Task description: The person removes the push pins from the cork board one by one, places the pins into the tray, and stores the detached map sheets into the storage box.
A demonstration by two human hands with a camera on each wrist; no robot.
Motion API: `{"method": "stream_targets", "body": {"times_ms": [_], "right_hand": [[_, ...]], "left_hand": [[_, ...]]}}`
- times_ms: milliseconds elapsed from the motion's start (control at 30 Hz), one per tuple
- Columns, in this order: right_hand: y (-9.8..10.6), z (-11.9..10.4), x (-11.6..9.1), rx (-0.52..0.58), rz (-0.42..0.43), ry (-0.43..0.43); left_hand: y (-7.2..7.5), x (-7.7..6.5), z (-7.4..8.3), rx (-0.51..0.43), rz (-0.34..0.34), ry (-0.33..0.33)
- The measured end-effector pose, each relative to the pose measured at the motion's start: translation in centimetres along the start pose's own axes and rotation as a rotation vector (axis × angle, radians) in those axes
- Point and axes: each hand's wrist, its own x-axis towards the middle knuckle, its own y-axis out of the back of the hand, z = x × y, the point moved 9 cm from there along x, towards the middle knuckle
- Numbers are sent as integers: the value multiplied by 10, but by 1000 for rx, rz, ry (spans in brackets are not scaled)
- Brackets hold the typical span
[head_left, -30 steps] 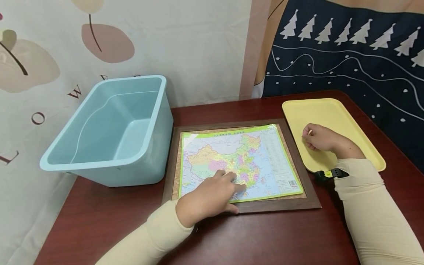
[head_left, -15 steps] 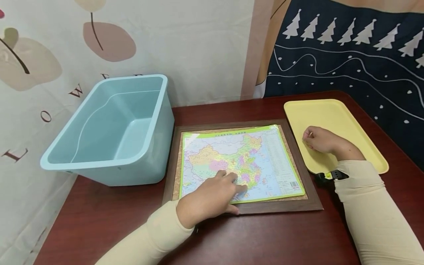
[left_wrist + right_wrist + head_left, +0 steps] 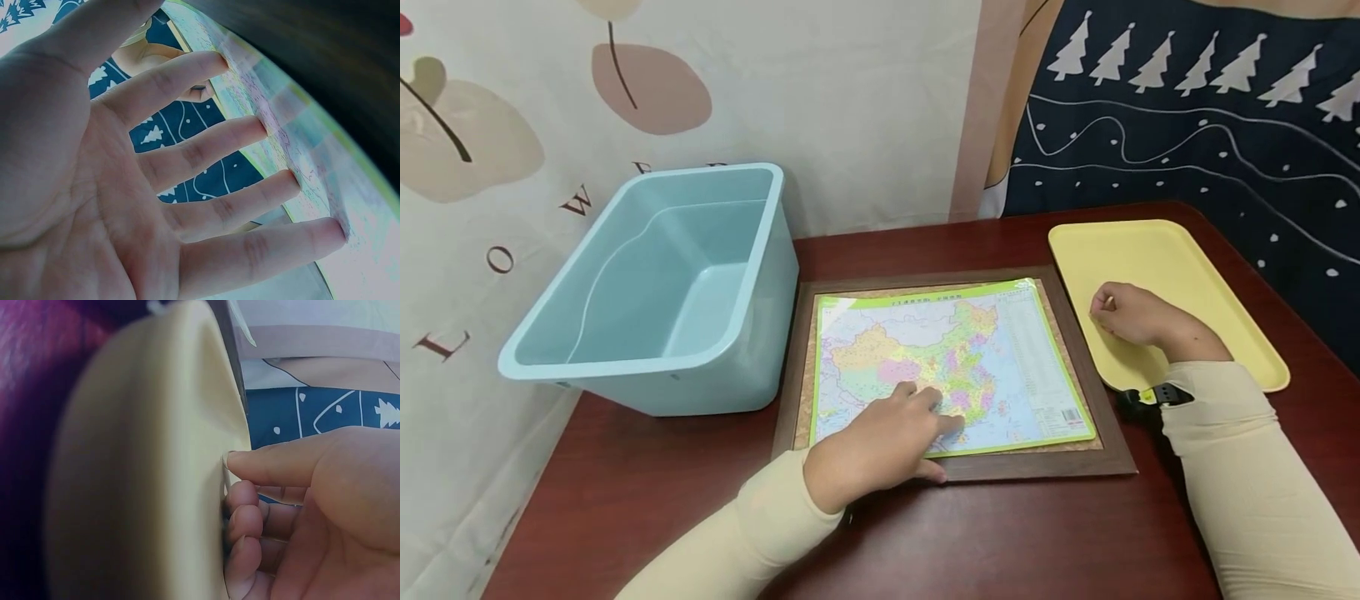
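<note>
My left hand lies over the lower part of a printed map sheet with a green border. In the left wrist view its fingers are spread and fairly straight, the fingertips on the map; in the head view the thumb is at the frame's front edge. The map covers most of a cork board with a brown wooden frame. At the yellow tray, my right hand has curled fingers, thumb near the index fingertip. In the right wrist view its fingertips are at the tray; I cannot tell whether they pinch something small.
A large light-blue plastic tub stands left of the board, with its inside visible. All stand on a dark red wooden table. Fabric hangings rise behind the table's back edge. A dark wrist strap shows at the right sleeve.
The head view has shifted slightly, so everything sits a little further right. Both hands keep their places on the map and at the tray.
</note>
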Motion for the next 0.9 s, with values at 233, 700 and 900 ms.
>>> {"method": "stream_targets", "body": {"times_ms": [233, 700, 900], "right_hand": [[5, -1, -1, -3, 16, 7], [6, -1, -3, 67, 0, -10], [23, -17, -7, -21, 134, -4]], "left_hand": [[2, 2, 0, 10, 9, -4], [0, 2, 0, 0, -3, 3], [-1, 1, -1, 3, -11, 7]]}}
